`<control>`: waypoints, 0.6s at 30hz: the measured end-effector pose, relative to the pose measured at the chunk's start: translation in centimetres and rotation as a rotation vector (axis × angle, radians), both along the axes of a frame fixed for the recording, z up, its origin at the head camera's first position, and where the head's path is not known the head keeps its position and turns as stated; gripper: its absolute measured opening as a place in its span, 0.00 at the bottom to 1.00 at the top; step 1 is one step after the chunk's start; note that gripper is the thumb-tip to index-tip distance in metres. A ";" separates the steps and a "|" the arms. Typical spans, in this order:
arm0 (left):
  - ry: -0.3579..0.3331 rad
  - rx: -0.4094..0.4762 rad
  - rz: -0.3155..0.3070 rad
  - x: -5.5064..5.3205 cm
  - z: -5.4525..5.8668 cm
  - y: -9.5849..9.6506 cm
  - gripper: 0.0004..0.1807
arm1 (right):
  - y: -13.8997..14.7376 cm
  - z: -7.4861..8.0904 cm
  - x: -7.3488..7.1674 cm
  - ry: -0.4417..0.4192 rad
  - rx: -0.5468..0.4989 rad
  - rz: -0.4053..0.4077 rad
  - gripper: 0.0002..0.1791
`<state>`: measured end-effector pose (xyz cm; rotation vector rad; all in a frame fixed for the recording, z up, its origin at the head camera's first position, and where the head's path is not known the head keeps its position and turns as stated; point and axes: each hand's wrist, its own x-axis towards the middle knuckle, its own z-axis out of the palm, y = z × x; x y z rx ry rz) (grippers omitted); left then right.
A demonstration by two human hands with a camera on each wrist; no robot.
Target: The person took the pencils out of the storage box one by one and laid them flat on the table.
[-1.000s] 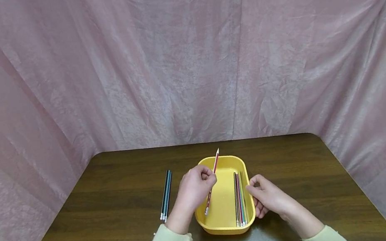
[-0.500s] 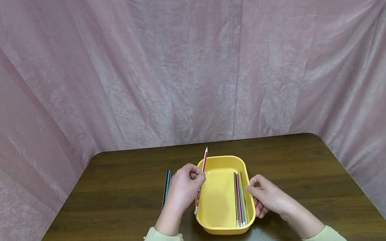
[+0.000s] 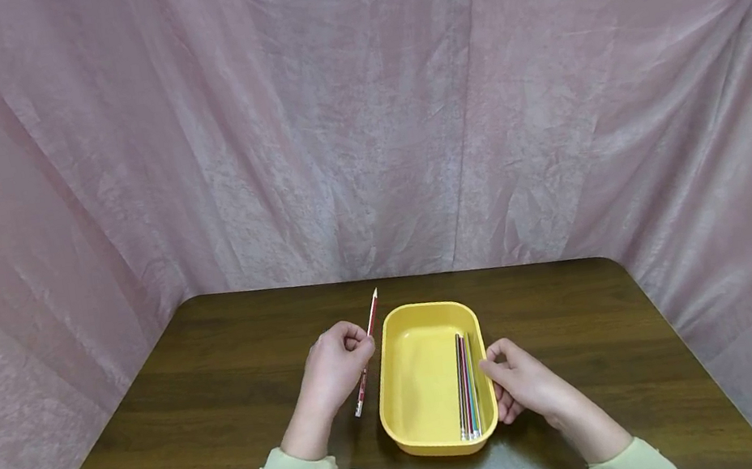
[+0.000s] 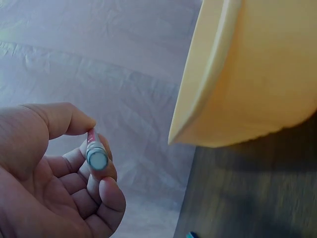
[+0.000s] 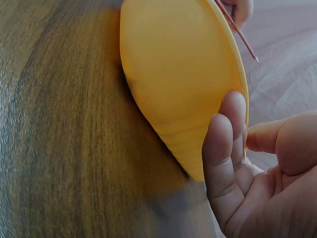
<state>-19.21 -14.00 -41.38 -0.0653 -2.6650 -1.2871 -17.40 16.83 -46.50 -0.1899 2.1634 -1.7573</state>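
Note:
My left hand (image 3: 334,368) pinches a red patterned pencil (image 3: 373,313) between thumb and fingers, just left of the yellow tray (image 3: 413,401). The pencil's sharpened tip points away, and its eraser end (image 4: 97,157) faces the camera in the left wrist view. On the tray's right side, my right hand (image 3: 520,380) grips the rim, thumb on the inner side and fingers against the outer wall (image 5: 183,64). Several pencils (image 3: 465,388) of different colours lie side by side in the tray along its right wall. The dark pencils on the table are hidden behind my left hand in the head view.
The dark wooden table (image 3: 228,422) extends around the tray on all sides. A pink curtain (image 3: 356,106) hangs behind it and along both sides. A small teal tip (image 4: 192,234) shows at the bottom edge of the left wrist view.
My left hand has carried the red pencil leftward, from over the tray to beyond its left rim, now covering the dark pencils on the table. The right hand and tray stay in place.

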 end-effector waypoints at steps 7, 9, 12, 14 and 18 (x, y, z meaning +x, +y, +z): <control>-0.013 -0.001 0.035 -0.3 -0.5 -1.5 0.03 | 0.0 0.1 0.0 0.001 -0.001 0.000 0.11; -0.023 -0.005 0.044 -0.4 -0.7 -1.8 0.03 | 0.0 0.1 0.0 0.000 -0.004 0.003 0.11; -0.040 -0.001 0.054 -0.5 -1.1 -2.4 0.03 | 0.0 0.1 0.0 -0.002 -0.007 0.004 0.11; -0.056 0.006 0.061 -0.6 -1.2 -2.6 0.03 | 0.0 0.1 0.0 -0.001 -0.006 0.004 0.11; -0.074 0.012 0.073 -0.8 -1.6 -3.2 0.03 | 0.0 0.1 0.0 -0.001 -0.002 0.002 0.11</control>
